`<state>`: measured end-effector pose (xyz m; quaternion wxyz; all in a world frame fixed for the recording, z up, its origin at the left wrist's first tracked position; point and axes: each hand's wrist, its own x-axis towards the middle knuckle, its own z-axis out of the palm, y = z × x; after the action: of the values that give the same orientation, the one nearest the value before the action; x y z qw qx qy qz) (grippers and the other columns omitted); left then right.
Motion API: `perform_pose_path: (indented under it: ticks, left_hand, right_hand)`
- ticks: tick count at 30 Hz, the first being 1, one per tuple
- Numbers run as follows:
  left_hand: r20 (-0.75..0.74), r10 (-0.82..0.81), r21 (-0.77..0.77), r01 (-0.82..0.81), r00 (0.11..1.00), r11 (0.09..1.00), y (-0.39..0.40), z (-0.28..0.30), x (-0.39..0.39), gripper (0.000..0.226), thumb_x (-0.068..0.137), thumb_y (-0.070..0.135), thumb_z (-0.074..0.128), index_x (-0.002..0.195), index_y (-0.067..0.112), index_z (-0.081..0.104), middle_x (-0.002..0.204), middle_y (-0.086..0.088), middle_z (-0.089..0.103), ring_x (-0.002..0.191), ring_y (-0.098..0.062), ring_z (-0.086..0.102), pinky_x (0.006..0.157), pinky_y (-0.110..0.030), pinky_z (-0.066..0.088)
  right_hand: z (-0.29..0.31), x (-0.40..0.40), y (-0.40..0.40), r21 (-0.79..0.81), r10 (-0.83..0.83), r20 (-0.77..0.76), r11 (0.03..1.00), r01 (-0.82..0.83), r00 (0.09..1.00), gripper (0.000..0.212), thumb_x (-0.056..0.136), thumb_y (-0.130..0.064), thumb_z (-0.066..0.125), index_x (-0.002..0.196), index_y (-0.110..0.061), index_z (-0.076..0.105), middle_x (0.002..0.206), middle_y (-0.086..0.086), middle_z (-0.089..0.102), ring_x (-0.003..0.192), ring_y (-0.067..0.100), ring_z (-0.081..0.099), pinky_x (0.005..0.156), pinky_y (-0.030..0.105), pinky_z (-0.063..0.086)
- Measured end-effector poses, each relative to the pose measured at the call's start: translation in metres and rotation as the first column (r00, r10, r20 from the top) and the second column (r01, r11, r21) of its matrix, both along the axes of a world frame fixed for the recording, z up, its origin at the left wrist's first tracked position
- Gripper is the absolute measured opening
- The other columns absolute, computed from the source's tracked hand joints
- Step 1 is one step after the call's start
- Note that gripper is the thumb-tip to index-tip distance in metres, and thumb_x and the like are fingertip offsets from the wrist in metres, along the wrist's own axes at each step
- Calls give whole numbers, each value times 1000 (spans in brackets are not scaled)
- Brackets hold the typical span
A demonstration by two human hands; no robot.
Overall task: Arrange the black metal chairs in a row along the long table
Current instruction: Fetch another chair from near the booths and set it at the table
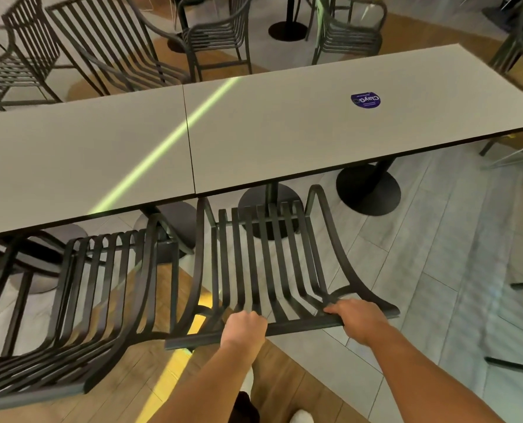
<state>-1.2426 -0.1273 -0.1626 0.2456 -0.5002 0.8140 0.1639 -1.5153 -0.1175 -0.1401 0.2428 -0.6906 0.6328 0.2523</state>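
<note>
At the far left a chair (80, 300) already stands with its seat front under the counter (284, 123), its slatted back toward you, so it sets the line for the row. Just beside it, to the right, is the chair you are working (263, 261), squared to the counter edge with its seat front just under the edge near the seam between the two tops.

Your left hand (244, 329) is curled tight round the top rail of that chair's back, near the rail's middle. Your right hand (358, 319) clamps the same rail farther right, fingers hooked over the top. Holding the rail at two spread points lets you steer the chair straight instead of letting it swing.

The chair looks close to matching its neighbour's depth; I judge a short push remains. On the far side more chairs (217, 35) stand loosely, some angled away. A purple sticker (365, 100) lies on the right top.
</note>
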Motion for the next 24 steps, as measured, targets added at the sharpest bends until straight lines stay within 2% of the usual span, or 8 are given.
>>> perform_pose_path:
  ticks: [4, 6, 8, 10, 13, 16, 19, 24]
  left_hand:
    - [16, -12, 21, 11, 1000, 1000, -4, 1, 1, 24, 103, 24, 61, 124, 13, 67, 96, -5, 67, 79, -17, 61, 78, -33, 56]
    - [15, -8, 45, 7, 1000, 999, -10, 5, 2, 28, 103, 32, 60, 123, 13, 68, 98, -4, 67, 83, -18, 65, 80, -32, 56]
    - [1, -23, 99, 23, 1000, 995, -17, 13, 2, 41, 101, 48, 59, 121, 13, 67, 98, -4, 66, 86, -19, 65, 83, -32, 55]
    - [-5, -47, 169, 47, 999, 984, -24, 22, 3, 56, 95, 64, 57, 118, 14, 66, 99, -3, 66, 90, -20, 66, 82, -32, 54]
    - [-50, -94, 224, 103, 994, 969, -40, 41, 4, 66, 93, 73, 48, 119, 15, 66, 103, -3, 68, 93, -21, 67, 81, -31, 54]
    - [-150, -97, 264, 134, 984, 955, -60, 62, -2, 60, 100, 68, 42, 123, 16, 64, 111, -6, 67, 101, -25, 66, 83, -36, 53]
    - [-185, -161, 222, 201, 969, 954, -80, 75, -14, 43, 107, 50, 44, 123, 16, 66, 108, -5, 69, 98, -24, 68, 87, -42, 58]
    - [-188, -306, 157, 336, 933, 929, -102, 92, -54, 35, 109, 41, 41, 119, 19, 66, 102, -2, 67, 93, -21, 66, 86, -43, 57]
  right_hand:
    - [5, 4, -3, 63, -24, -15, 998, 25, 1000, 65, 101, -6, 53, 153, -42, 42, 149, 0, 53, 131, 24, 56, 111, 41, 46]
    - [8, 7, -4, 86, -82, 4, 993, 81, 997, 60, 101, -14, 58, 153, -41, 43, 149, 1, 54, 131, 24, 56, 111, 40, 45]
    - [14, 9, -6, 118, -175, 59, 979, 167, 983, 60, 96, -27, 68, 151, -38, 47, 144, 1, 58, 127, 22, 58, 109, 38, 46]
    - [22, 12, -7, 180, -281, 123, 950, 257, 952, 69, 88, -38, 77, 150, -32, 50, 141, 2, 60, 126, 21, 58, 109, 38, 47]
    - [38, 14, -10, 228, -456, 215, 883, 410, 864, 82, 80, -53, 81, 150, -25, 50, 147, 3, 57, 133, 25, 55, 111, 42, 45]
    - [54, 13, -11, 162, -522, 248, 853, 496, 816, 67, 87, -65, 66, 140, -24, 61, 136, 3, 64, 122, 24, 60, 105, 41, 49]
    - [64, 10, -4, 5, -582, 260, 799, 602, 771, 39, 99, -56, 55, 114, -24, 70, 108, 2, 71, 100, 20, 65, 95, 42, 54]
    - [80, -10, 22, -129, -682, 296, 665, 735, 669, 27, 104, -43, 52, 104, -21, 68, 92, 1, 68, 84, 18, 63, 80, 35, 54]
